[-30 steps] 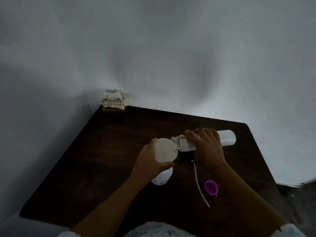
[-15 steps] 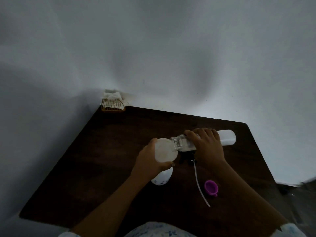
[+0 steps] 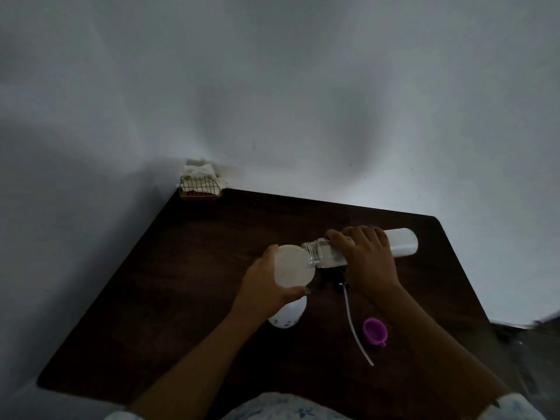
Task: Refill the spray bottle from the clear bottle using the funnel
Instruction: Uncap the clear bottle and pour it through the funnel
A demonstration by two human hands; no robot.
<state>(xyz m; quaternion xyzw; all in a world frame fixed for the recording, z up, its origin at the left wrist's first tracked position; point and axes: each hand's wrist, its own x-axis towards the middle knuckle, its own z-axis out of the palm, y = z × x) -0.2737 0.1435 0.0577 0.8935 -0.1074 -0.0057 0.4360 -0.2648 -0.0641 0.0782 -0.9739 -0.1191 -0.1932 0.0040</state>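
Observation:
A white spray bottle [image 3: 287, 317] stands on the dark table with a pale translucent funnel [image 3: 293, 266] sitting in its neck. My left hand [image 3: 264, 284] grips the funnel's rim from the left. My right hand [image 3: 368, 260] grips the clear bottle [image 3: 403, 245], which lies almost level with its open mouth over the funnel's right edge. The bottle's middle is hidden under my fingers. Whether liquid is flowing I cannot tell in the dim light.
The black sprayer head [image 3: 331, 278] with its long white dip tube [image 3: 357, 331] lies just right of the spray bottle. A purple cap [image 3: 375, 331] sits beside the tube. A wire basket with white cloth [image 3: 200, 181] stands at the table's far left corner.

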